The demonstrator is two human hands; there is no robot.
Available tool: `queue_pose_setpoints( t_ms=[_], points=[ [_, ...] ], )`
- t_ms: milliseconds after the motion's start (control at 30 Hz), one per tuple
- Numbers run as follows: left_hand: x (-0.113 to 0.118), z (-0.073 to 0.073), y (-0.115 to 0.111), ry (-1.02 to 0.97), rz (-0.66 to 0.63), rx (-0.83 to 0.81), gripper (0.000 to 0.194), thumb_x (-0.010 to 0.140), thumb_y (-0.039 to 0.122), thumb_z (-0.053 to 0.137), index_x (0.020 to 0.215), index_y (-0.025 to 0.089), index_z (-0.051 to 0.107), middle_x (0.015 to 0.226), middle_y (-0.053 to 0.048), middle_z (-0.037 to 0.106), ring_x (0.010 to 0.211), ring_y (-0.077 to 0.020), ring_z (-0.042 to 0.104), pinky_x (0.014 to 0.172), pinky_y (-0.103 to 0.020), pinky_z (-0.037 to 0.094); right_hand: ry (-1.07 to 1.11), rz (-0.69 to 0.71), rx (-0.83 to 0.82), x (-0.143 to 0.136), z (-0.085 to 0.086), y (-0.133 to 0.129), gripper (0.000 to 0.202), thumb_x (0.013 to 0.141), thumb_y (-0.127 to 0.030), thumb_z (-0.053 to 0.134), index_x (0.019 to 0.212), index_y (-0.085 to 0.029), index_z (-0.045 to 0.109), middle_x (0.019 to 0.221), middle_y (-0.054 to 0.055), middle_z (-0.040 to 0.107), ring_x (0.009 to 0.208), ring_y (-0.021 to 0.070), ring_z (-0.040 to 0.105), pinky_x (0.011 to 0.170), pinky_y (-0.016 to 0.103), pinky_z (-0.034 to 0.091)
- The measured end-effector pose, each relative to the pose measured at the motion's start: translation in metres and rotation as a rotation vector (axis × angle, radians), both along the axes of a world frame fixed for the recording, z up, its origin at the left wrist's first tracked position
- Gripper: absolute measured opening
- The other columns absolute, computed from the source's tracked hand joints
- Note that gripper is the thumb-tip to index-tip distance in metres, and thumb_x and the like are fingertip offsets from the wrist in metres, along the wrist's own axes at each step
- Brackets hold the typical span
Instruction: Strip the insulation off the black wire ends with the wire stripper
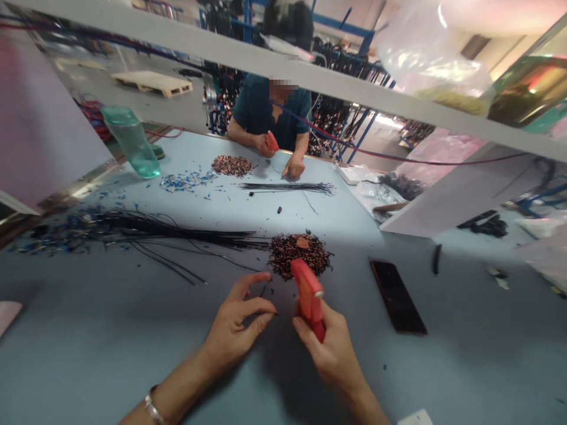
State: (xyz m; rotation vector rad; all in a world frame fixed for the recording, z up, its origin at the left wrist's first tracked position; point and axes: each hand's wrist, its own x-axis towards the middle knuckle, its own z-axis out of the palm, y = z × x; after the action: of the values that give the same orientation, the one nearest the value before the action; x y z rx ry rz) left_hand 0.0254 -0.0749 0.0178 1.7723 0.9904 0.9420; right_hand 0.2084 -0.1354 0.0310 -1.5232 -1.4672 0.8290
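Note:
My right hand [328, 348] grips a red hand tool [307, 293] upright, its head pointing toward a pile of small dark and copper pieces [300, 252]. My left hand [238, 321] pinches a thin black wire [263, 291] between thumb and fingers, just left of the tool. A bundle of long black wires [177, 237] lies to the left on the light blue table [133, 342], its ends reaching toward the pile.
A black phone [397, 296] lies right of my hands. Across the table a person in a dark shirt [270, 109] holds a similar red tool, with another pile [232, 165] and wire bundle [287, 187]. A green bottle [131, 141] stands far left. A white shelf beam crosses overhead.

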Motion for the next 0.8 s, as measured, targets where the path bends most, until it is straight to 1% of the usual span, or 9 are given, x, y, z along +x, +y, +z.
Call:
queue_pose_setpoints(
  t_ms=[67,133,200,267,300,367,533,667,800],
  points=[
    [-0.004,0.001,0.005,-0.013,0.029,-0.013,0.013,0.08,0.025,0.066,0.074,0.024,0.078,0.137,-0.009,0.052,0.124,-0.0302,0.046,0.098,-0.035,0.035,0.282,0.017,-0.107,0.004,0.001,-0.002,0.025,0.084,-0.038,0.058,0.094,-0.015,0.059,0.077,0.002,0.059,0.066,0.0163,0.054,0.061,0.028,0.045],
    [-0.008,0.001,0.009,-0.08,0.068,-0.059,0.013,0.08,0.026,0.067,0.074,0.024,0.077,0.135,-0.009,0.054,0.123,-0.0293,0.046,0.099,-0.035,0.034,0.54,0.044,-0.168,0.007,0.0,-0.004,0.033,0.081,-0.041,0.063,0.099,-0.015,0.059,0.084,0.004,0.061,0.073,0.0184,0.058,0.066,0.03,0.048],
    [-0.012,-0.002,0.012,-0.179,0.109,-0.122,0.012,0.08,0.026,0.067,0.072,0.023,0.076,0.112,-0.009,0.065,0.106,-0.025,0.055,0.091,-0.031,0.039,0.722,0.071,-0.199,0.008,-0.003,-0.005,0.036,0.079,-0.041,0.067,0.102,-0.015,0.058,0.086,0.005,0.062,0.076,0.0195,0.06,0.069,0.032,0.051],
    [-0.014,-0.006,0.012,-0.273,0.154,-0.213,0.01,0.08,0.027,0.067,0.074,0.022,0.074,0.077,-0.004,0.065,0.078,-0.0181,0.058,0.075,-0.025,0.043,0.838,0.104,-0.229,0.009,-0.004,-0.005,0.037,0.078,-0.039,0.07,0.104,-0.015,0.059,0.085,0.004,0.063,0.076,0.0197,0.062,0.069,0.033,0.052],
    [-0.015,-0.009,0.011,-0.307,0.171,-0.261,0.01,0.081,0.027,0.067,0.076,0.022,0.074,0.065,-0.001,0.061,0.067,-0.0154,0.055,0.067,-0.024,0.042,0.878,0.123,-0.256,0.009,-0.004,-0.006,0.037,0.077,-0.039,0.071,0.104,-0.015,0.059,0.085,0.005,0.064,0.076,0.02,0.064,0.07,0.034,0.052],
    [-0.016,-0.012,0.009,-0.353,0.195,-0.326,0.008,0.081,0.027,0.067,0.08,0.021,0.073,0.055,0.003,0.055,0.058,-0.0129,0.05,0.061,-0.022,0.039,0.942,0.18,-0.328,0.008,-0.004,-0.007,0.038,0.076,-0.037,0.072,0.104,-0.014,0.059,0.085,0.006,0.067,0.075,0.021,0.067,0.069,0.034,0.053],
    [-0.019,-0.008,0.014,-0.516,0.277,-0.325,0.007,0.075,0.027,0.075,0.074,0.02,0.074,0.072,-0.001,0.066,0.074,-0.0143,0.055,0.071,-0.021,0.042,0.986,0.291,-0.484,0.004,-0.005,-0.009,0.039,0.074,-0.035,0.074,0.102,-0.011,0.06,0.083,0.008,0.07,0.071,0.0208,0.069,0.065,0.033,0.052],
    [-0.028,-0.002,0.026,-0.738,0.354,-0.417,0.017,0.065,0.032,0.082,0.07,0.018,0.074,0.069,-0.001,0.065,0.064,-0.0114,0.051,0.059,-0.019,0.042,1.079,0.284,-0.52,-0.004,-0.007,-0.01,0.038,0.072,-0.033,0.073,0.1,-0.01,0.061,0.082,0.009,0.072,0.069,0.0221,0.07,0.065,0.033,0.051],
    [-0.04,0.0,0.034,-0.909,0.433,-0.494,0.024,0.058,0.03,0.087,0.07,0.016,0.071,0.062,0.001,0.062,0.061,-0.0107,0.053,0.054,-0.018,0.043,1.208,0.214,-0.509,-0.02,-0.004,-0.01,0.034,0.073,-0.029,0.069,0.1,-0.01,0.062,0.087,0.012,0.075,0.078,0.0229,0.071,0.074,0.034,0.05]
  ],
)
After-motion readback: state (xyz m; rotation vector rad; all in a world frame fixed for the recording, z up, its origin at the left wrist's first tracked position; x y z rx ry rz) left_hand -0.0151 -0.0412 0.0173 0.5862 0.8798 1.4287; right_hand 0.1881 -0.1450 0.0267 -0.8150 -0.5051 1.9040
